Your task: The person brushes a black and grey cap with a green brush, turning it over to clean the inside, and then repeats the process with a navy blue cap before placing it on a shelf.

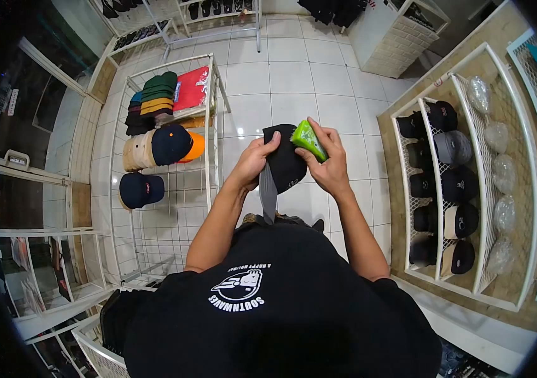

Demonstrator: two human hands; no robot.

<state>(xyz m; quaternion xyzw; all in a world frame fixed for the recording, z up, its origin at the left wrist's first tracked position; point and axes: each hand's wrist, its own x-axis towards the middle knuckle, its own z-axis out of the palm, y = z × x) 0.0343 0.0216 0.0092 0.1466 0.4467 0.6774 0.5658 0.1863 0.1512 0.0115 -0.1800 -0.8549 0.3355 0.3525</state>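
Observation:
In front of my chest, my left hand is closed on a black cap, thumb on top of the crown. The cap's grey brim hangs down below that hand. My right hand grips a bright green brush, whose bristle side faces the cap's crown at its upper right. The brush is close against the cap; whether the bristles touch it cannot be made out. The fingers of my left hand under the cap are hidden.
On the left, a white wire rack holds caps and folded red and green cloth. A white wall shelf with caps and clear-wrapped bundles stands on the right. White floor tiles lie beyond my hands. A brick-patterned counter is at the upper right.

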